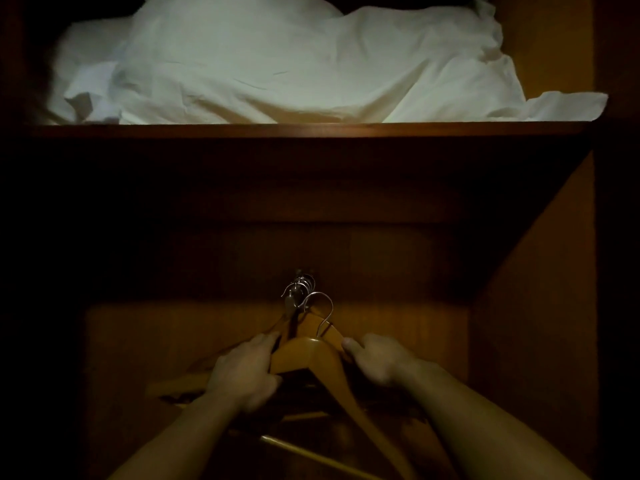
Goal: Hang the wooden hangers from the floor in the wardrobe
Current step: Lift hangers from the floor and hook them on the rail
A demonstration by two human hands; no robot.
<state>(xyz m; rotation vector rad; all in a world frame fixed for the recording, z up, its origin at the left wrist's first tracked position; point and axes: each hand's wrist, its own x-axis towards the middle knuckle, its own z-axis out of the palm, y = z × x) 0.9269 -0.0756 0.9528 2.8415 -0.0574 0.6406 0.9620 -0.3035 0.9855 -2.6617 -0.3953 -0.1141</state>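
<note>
A wooden hanger (304, 356) with a metal hook (323, 308) sits low in the middle of the dark wardrobe. My left hand (244, 370) grips its left shoulder and my right hand (375, 362) grips its right shoulder. The hook points up and back, close to the front end of the short rail (299, 289). Several other wooden hangers (180, 381) hang behind it, their hooks bunched on that rail. Whether the held hook rests on the rail cannot be told in the dim light.
A wooden shelf (311, 129) crosses the wardrobe above, piled with white bedding (277, 64). The right side panel (540, 306) stands close to my right arm. The left side is in deep shadow.
</note>
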